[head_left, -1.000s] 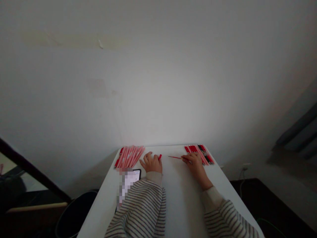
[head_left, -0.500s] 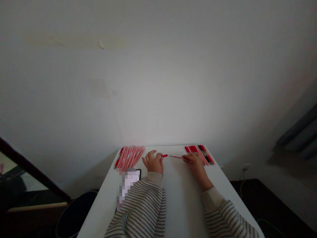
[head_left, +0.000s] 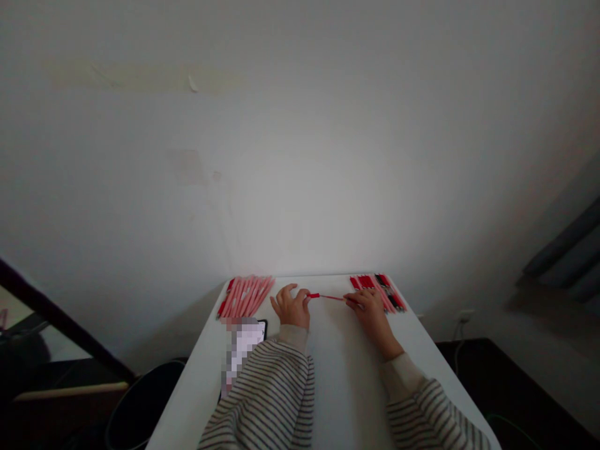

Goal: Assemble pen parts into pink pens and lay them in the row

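Two striped sleeves (head_left: 262, 394) flank open white surface (head_left: 342, 381), one phone (head_left: 246, 347) near its left edge. Farther, the left hand (head_left: 293, 306) pinches one red tube (head_left: 314, 295) between fingers, the right hand (head_left: 368, 306) one thin red rod (head_left: 332, 298), tip at the tube's right end; two bundles, pink sticks (head_left: 247, 297) and red-black sticks (head_left: 382, 289), occupy the far left and right corners.

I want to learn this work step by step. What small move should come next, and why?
Probably ease the rod gently into the red piece, if it is hollow: the left hand holds that piece, the right hand the rod, and their near ends nearly line up.
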Tool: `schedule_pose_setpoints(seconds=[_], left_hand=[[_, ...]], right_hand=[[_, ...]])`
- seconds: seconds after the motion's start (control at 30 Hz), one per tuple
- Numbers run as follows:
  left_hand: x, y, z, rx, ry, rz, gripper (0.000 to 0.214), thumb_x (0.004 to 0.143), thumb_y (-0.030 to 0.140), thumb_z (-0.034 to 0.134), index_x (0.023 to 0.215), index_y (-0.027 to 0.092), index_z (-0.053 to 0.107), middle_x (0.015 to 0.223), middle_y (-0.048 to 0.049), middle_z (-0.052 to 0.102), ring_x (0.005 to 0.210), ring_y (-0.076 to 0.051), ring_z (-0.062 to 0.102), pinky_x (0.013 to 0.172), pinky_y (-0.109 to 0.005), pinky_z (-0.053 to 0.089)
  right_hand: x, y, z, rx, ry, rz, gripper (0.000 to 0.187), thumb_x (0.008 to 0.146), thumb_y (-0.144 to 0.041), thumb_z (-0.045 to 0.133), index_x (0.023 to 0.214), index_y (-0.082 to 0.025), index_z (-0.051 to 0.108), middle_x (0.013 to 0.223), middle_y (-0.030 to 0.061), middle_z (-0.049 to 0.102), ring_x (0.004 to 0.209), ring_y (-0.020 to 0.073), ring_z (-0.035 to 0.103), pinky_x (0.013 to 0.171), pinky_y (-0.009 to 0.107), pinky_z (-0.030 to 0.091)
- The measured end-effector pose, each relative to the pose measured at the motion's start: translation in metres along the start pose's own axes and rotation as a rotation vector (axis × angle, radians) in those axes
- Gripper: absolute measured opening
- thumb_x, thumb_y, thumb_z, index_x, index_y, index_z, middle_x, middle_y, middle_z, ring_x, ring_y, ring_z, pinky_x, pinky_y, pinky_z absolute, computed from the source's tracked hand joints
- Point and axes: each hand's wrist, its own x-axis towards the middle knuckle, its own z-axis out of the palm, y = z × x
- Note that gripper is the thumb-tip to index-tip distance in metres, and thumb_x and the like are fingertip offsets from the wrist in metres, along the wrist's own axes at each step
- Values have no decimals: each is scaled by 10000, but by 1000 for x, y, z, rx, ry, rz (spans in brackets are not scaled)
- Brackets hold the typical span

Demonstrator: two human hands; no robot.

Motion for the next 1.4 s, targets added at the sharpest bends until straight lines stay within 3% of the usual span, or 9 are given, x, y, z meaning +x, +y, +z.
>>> schedule_pose_setpoints(seconds=[0.4,1.4], left_hand=[[0,2,-3,-3,24,7,186,834,293,530,880,317,709,1194,-44,574,1165,-248,438,1074,-574,220],[-5,7,2,-59,-62,105,133,806,321,586,860,354,702,1164,-17,588,1156,-228,453,1090,-604,180]], right_hand=[[1,1,0,-18,-12,-11,245,878,-389,531,931,-266,736,858,68,683,929,242,512,851,392,394],[0,-18,-2,44,-29,-53,209,866,-377,568,939,-271,733,840,58,667,946,243,494,854,398,393]])
